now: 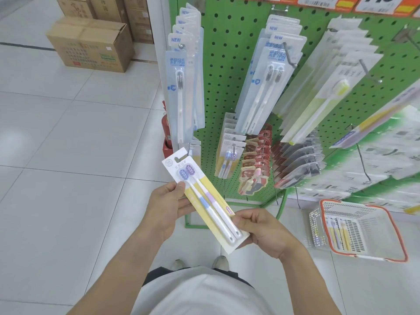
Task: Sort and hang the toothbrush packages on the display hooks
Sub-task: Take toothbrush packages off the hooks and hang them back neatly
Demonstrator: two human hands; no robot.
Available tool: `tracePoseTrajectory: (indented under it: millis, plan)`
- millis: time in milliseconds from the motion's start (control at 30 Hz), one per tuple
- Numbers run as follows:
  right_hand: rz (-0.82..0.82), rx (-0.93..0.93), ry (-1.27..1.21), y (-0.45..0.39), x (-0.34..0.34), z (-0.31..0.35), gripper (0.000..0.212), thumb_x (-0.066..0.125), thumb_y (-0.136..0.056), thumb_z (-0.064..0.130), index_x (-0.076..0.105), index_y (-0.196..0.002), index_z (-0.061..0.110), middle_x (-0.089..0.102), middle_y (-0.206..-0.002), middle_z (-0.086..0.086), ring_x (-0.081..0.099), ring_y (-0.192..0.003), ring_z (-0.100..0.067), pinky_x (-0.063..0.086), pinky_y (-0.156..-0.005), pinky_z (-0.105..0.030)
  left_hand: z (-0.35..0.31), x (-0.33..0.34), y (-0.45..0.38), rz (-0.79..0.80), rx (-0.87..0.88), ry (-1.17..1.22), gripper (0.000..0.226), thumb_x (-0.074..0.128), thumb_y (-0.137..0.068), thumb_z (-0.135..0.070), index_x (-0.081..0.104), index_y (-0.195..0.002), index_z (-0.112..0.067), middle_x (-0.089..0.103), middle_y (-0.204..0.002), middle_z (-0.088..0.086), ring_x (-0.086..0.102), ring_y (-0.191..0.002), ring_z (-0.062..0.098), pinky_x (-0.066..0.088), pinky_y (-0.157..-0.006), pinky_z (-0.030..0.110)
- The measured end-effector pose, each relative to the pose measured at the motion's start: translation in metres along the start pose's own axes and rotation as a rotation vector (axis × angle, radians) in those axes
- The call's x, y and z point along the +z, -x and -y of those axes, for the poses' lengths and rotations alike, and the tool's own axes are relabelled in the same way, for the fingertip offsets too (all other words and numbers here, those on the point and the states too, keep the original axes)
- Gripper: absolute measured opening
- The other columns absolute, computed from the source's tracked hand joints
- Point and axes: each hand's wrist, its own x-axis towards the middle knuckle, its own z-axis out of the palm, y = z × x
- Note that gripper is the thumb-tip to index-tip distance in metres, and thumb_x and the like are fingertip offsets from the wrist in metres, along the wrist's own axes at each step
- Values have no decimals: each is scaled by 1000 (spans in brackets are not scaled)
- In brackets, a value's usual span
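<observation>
I hold a yellow-and-white two-brush toothbrush package [205, 202] in front of a green pegboard display [229, 64]. My left hand [167, 205] grips its upper left edge, thumb on the front. My right hand [261, 230] pinches its lower end. The package's top hang hole is just below a low hook [189, 149] at the rack's left edge, where matching packages [196, 153] hang. More of the same kind hang one hook to the right [229, 155]. Blue packages [181, 87] hang above.
A white basket with an orange rim [395, 223] sits on the floor at the right and holds a few matching packages [338, 233]. Cardboard boxes [91, 44] stand at the upper left. A red fire extinguisher [166, 133] is beside the rack.
</observation>
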Motion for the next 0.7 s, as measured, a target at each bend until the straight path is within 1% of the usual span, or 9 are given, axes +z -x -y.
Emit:
tracePoseTrajectory:
  millis: [200,333,400,467,500,567,600,633,700]
  plan:
    - [-7,8,-23,-1,-4,-9,26,64,-88,22,77,-102,4,76,-91,-14,73,-76,-23,61,-65,-36,7,2,-1,-18,-4,-22,24,47,-107,-13,67,-112,-3,78,-100,12,76,-89,29,63,-71,34]
    - [-72,-1,84,-4,-8,-10,20,65,-95,17,77,-103,4,77,-89,-10,71,-75,-19,59,-67,-31,12,0,-5,-33,-85,-27,20,53,-102,-9,65,-117,-3,76,-108,15,73,-98,32,58,-90,46]
    - [-147,-28,230,-7,-8,-13,15,66,-97,15,79,-101,9,77,-85,-1,65,-72,-13,51,-67,-26,16,0,-5,-48,-135,-4,34,64,-96,-15,59,-128,-5,72,-116,13,69,-107,30,56,-94,49]
    - [-222,-72,422,-11,-3,-15,14,69,-96,20,82,-99,23,77,-83,10,62,-70,-7,43,-66,-24,19,1,-6,-45,-163,20,49,73,-90,-24,56,-132,-5,68,-122,12,66,-115,31,57,-93,48]
    - [-250,-91,524,-13,1,-17,14,71,-94,25,82,-98,33,77,-87,13,66,-75,-7,45,-69,-24,18,3,-6,-33,-156,21,46,74,-89,-28,59,-126,-4,68,-119,12,66,-116,33,57,-93,49]
    - [-303,-145,711,-16,10,-21,17,74,-89,31,79,-97,46,76,-100,14,66,-99,-3,48,-87,-24,14,5,-7,-14,-145,26,36,72,-90,-34,66,-109,-4,69,-108,13,68,-111,37,58,-93,51]
    - [-327,-187,751,-16,15,-22,18,76,-86,31,79,-98,44,74,-105,15,61,-108,2,45,-96,-22,13,7,-8,-18,-141,43,36,69,-92,-35,67,-106,-2,67,-104,17,69,-108,40,58,-92,53]
    - [-337,-233,754,-16,21,-23,20,80,-83,29,80,-100,39,71,-108,17,57,-112,5,42,-101,-21,12,7,-10,-34,-131,58,38,65,-96,-34,66,-108,2,67,-104,20,69,-105,42,57,-92,55]
    - [-335,-290,705,-15,28,-22,28,87,-76,29,80,-103,31,66,-110,22,57,-112,6,41,-99,-14,14,7,-13,-84,-108,73,39,53,-104,-29,63,-116,7,69,-105,22,70,-101,42,57,-89,55]
